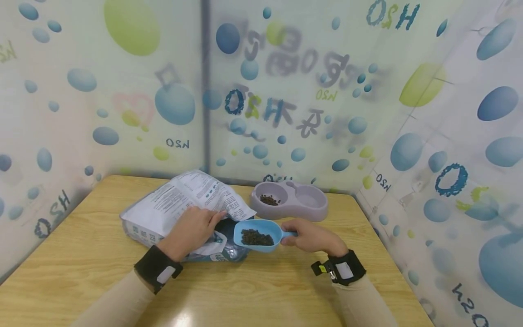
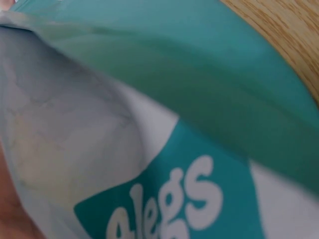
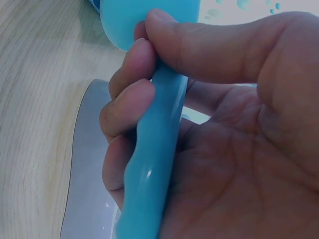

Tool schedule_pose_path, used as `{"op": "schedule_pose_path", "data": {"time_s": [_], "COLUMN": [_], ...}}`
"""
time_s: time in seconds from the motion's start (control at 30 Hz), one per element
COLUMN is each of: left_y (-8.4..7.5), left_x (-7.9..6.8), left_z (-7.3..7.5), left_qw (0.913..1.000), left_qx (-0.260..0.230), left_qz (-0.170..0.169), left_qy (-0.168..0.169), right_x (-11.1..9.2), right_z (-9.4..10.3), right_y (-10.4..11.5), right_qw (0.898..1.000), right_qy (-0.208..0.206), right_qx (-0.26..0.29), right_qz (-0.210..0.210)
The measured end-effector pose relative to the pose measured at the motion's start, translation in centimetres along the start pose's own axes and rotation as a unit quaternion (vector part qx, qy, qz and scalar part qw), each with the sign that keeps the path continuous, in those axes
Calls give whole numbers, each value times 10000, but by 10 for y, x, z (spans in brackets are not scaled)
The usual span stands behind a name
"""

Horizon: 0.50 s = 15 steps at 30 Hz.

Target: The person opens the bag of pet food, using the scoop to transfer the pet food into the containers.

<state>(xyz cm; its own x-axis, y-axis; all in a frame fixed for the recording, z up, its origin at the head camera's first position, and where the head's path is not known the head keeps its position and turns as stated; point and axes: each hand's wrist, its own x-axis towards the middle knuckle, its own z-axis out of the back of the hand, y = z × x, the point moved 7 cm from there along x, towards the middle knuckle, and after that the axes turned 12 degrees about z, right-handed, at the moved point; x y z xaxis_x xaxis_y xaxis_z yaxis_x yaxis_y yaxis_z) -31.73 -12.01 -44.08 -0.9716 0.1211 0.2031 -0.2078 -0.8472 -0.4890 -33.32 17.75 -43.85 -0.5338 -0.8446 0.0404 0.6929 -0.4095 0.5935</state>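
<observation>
My left hand (image 1: 192,230) grips the opened edge of a large white and teal bag (image 1: 171,200) lying on the table. In the left wrist view the bag's plastic (image 2: 189,74) fills most of the picture, and only a sliver of the hand shows at the left edge. A light blue scoop (image 1: 265,248) holds dark brown kibble (image 1: 256,237) just right of the bag's mouth. My right hand (image 1: 312,235) holds it by the handle; in the right wrist view, fingers and thumb wrap the wavy handle (image 3: 154,149).
Behind the scoop stands a mauve double pet bowl (image 1: 292,211), with some kibble (image 1: 269,200) in its left hollow. Everything rests on a wood-grain table (image 1: 229,295). A patterned curtain (image 1: 286,136) closes off the back and sides.
</observation>
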Motion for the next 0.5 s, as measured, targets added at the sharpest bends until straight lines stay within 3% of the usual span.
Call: {"op": "schedule_pose_path", "data": {"time_s": [0.5], "left_y": [1], "left_x": [0], "left_z": [-1], "left_qw": [10000], "left_qx": [-5], "left_qz": [12], "left_qy": [0], "right_x": [-5], "right_z": [8], "right_y": [2], "right_qw": [9999], "right_qy": [44], "right_qx": [-28], "right_qz": [131]}}
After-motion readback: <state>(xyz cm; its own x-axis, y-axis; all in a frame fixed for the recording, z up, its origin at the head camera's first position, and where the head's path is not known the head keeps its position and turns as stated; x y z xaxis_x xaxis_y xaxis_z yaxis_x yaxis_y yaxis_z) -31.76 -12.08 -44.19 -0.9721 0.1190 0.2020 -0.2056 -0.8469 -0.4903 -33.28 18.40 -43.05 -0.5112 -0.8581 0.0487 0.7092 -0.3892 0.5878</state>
